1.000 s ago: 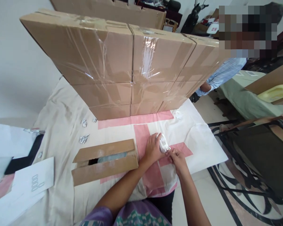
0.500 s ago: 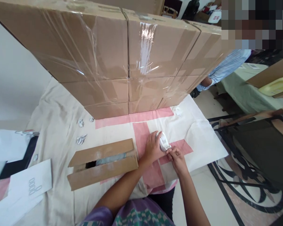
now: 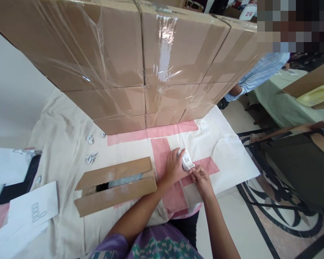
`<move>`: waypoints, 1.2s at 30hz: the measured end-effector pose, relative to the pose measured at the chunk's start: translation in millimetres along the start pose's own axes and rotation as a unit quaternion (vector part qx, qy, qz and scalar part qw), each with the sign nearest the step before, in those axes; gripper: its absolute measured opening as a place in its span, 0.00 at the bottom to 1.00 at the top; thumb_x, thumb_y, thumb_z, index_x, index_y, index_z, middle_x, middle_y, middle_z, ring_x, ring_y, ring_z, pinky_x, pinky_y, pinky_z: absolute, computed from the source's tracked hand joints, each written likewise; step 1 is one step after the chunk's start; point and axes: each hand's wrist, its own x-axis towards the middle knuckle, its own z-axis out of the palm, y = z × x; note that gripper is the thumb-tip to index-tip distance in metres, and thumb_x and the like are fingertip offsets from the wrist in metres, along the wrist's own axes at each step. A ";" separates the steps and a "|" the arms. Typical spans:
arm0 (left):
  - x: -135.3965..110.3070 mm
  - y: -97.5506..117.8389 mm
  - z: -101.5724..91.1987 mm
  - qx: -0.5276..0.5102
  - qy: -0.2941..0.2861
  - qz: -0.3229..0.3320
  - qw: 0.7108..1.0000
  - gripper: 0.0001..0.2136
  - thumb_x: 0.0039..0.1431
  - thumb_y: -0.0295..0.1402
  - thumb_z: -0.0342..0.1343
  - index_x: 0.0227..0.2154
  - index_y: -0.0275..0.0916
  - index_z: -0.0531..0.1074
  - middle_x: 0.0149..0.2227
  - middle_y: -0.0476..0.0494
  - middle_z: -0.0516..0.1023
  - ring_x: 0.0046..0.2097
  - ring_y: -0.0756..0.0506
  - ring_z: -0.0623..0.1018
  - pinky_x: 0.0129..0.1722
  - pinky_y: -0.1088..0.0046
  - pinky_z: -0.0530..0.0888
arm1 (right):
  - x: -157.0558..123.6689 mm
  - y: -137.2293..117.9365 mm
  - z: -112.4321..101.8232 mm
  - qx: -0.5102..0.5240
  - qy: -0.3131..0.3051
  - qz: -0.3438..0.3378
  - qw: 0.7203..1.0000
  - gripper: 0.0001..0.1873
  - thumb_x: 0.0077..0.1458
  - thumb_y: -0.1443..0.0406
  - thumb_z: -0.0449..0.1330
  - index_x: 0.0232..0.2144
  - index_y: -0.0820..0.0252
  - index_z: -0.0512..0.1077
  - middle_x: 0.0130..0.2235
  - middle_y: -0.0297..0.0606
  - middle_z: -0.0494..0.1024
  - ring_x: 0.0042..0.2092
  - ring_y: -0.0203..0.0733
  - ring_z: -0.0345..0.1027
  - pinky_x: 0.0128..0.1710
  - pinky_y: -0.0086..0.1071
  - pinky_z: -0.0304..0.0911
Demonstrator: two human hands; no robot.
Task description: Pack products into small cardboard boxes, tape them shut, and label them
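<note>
A white tape dispenser is held by my left hand, its fingers wrapped round the dispenser's side. At the dispenser's lower front end, the fingers of my right hand are pinched together; they seem to be on the tape's end, though the tape itself is too thin to make out. To the left of my forearm lies a long cardboard box with its flaps partly raised. Through the gap between the flaps a greyish rolled thing shows, along with something dark.
Stacked cardboard boxes wrapped in clear film rise along the far side of the table. Crumpled paper bits and white sheets lie at left. A person in a light blue sleeve is behind the stack at right. A dark chair stands at right.
The view has shifted slightly. Both hands keep nearly the same place, left on the tape dispenser and right pinching at its front end.
</note>
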 end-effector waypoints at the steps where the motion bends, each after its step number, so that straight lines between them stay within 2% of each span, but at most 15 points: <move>1: 0.0 0.0 0.1 0.001 -0.001 -0.002 1.000 0.45 0.47 0.48 0.68 0.66 0.40 0.56 0.63 0.31 0.62 0.63 0.32 0.65 0.63 0.50 0.65 | 0.3 0.5 -0.1 0.001 0.000 0.001 1.000 0.21 0.58 0.58 0.67 0.23 0.57 0.60 0.29 0.31 0.76 0.21 0.28 0.52 0.21 0.28 0.44; 8: -2.9 -2.6 2.5 0.003 -0.016 -0.003 1.000 0.46 0.48 0.48 0.68 0.67 0.40 0.54 0.65 0.31 0.60 0.65 0.32 0.62 0.65 0.51 0.62 | 2.6 5.2 0.5 -0.005 0.004 0.000 1.000 0.24 0.53 0.55 0.68 0.22 0.55 0.57 0.29 0.30 0.76 0.19 0.28 0.51 0.18 0.28 0.42; 13: -3.6 -7.3 5.2 0.004 -0.028 0.009 1.000 0.46 0.47 0.46 0.69 0.67 0.38 0.55 0.66 0.27 0.57 0.67 0.29 0.61 0.66 0.48 0.61 | 2.6 9.8 0.6 -0.026 0.007 -0.024 0.999 0.24 0.50 0.57 0.69 0.21 0.56 0.57 0.28 0.32 0.78 0.18 0.27 0.52 0.19 0.28 0.43; 18: -8.0 10.0 -4.8 -0.007 -0.013 0.006 1.000 0.43 0.49 0.41 0.68 0.66 0.37 0.56 0.67 0.24 0.58 0.68 0.27 0.60 0.65 0.43 0.63 | -7.9 -3.4 12.1 -0.035 -0.012 -0.062 0.997 0.25 0.49 0.54 0.70 0.21 0.56 0.58 0.26 0.32 0.76 0.17 0.27 0.50 0.19 0.27 0.43; 20: -19.0 24.8 -17.5 -0.018 -0.005 0.001 1.000 0.38 0.52 0.35 0.65 0.65 0.38 0.56 0.66 0.26 0.60 0.68 0.29 0.62 0.64 0.43 0.65 | -17.5 -11.4 21.2 -0.039 -0.023 -0.079 0.996 0.25 0.52 0.53 0.69 0.21 0.56 0.58 0.22 0.28 0.72 0.17 0.27 0.48 0.19 0.27 0.43; 22: -38.6 40.9 -37.6 -0.035 -0.002 -0.006 0.999 0.36 0.54 0.30 0.61 0.66 0.39 0.56 0.64 0.28 0.65 0.65 0.33 0.67 0.61 0.51 0.71 | -30.1 -18.5 31.1 -0.040 -0.037 -0.090 0.994 0.25 0.55 0.52 0.67 0.22 0.56 0.58 0.21 0.27 0.69 0.18 0.28 0.47 0.20 0.27 0.45; 24: -65.2 55.1 -64.6 -0.079 -0.016 -0.029 0.996 0.37 0.55 0.28 0.59 0.67 0.40 0.53 0.58 0.33 0.73 0.57 0.39 0.76 0.53 0.62 0.77 | -44.4 -24.0 41.0 -0.047 -0.064 -0.094 0.992 0.24 0.56 0.51 0.67 0.23 0.56 0.59 0.26 0.29 0.72 0.19 0.28 0.48 0.21 0.27 0.49; 26: -94.7 64.3 -95.7 -0.160 -0.063 -0.096 0.980 0.36 0.57 0.30 0.58 0.68 0.42 0.52 0.48 0.41 0.80 0.46 0.43 0.80 0.45 0.66 0.77 | -59.3 -27.8 51.4 -0.073 -0.116 -0.088 0.987 0.22 0.55 0.50 0.67 0.26 0.57 0.63 0.32 0.33 0.75 0.21 0.29 0.53 0.22 0.28 0.52; 27: -109.3 66.2 -111.0 -0.177 -0.089 -0.126 0.972 0.34 0.57 0.31 0.57 0.67 0.43 0.55 0.42 0.46 0.82 0.40 0.44 0.80 0.41 0.68 0.77 | -67.0 -28.8 57.1 -0.093 -0.151 -0.083 0.981 0.21 0.54 0.49 0.67 0.27 0.57 0.65 0.34 0.35 0.75 0.22 0.30 0.56 0.23 0.28 0.54; 29: -136.6 63.5 -137.6 -0.175 -0.118 -0.165 0.963 0.27 0.59 0.33 0.57 0.62 0.46 0.63 0.31 0.52 0.81 0.30 0.46 0.77 0.34 0.70 0.72 | -82.6 -29.0 69.7 -0.137 -0.233 -0.070 0.960 0.21 0.54 0.48 0.67 0.30 0.56 0.66 0.37 0.38 0.74 0.26 0.34 0.62 0.24 0.29 0.57; 31: -160.2 53.1 -156.2 -0.158 -0.110 -0.193 0.962 0.22 0.59 0.35 0.57 0.57 0.48 0.69 0.27 0.55 0.79 0.27 0.48 0.75 0.31 0.73 0.69 | -98.1 -26.8 83.3 -0.181 -0.311 -0.060 0.931 0.20 0.54 0.49 0.66 0.34 0.56 0.66 0.40 0.39 0.74 0.30 0.37 0.65 0.27 0.29 0.60; 33: -179.2 37.7 -166.4 -0.146 -0.079 -0.228 0.960 0.19 0.60 0.37 0.56 0.54 0.47 0.73 0.25 0.55 0.77 0.26 0.48 0.74 0.30 0.74 0.67 | -111.7 -22.5 96.5 -0.235 -0.368 -0.056 0.898 0.17 0.55 0.52 0.66 0.37 0.55 0.66 0.44 0.39 0.75 0.32 0.37 0.66 0.30 0.30 0.60; 36: -198.0 14.6 -172.4 -0.113 -0.030 -0.247 0.962 0.13 0.62 0.39 0.54 0.46 0.46 0.79 0.22 0.53 0.76 0.26 0.48 0.74 0.30 0.74 0.67 | -122.9 -14.0 113.0 -0.309 -0.405 -0.066 0.858 0.12 0.56 0.60 0.64 0.39 0.55 0.66 0.45 0.37 0.76 0.33 0.37 0.67 0.34 0.30 0.60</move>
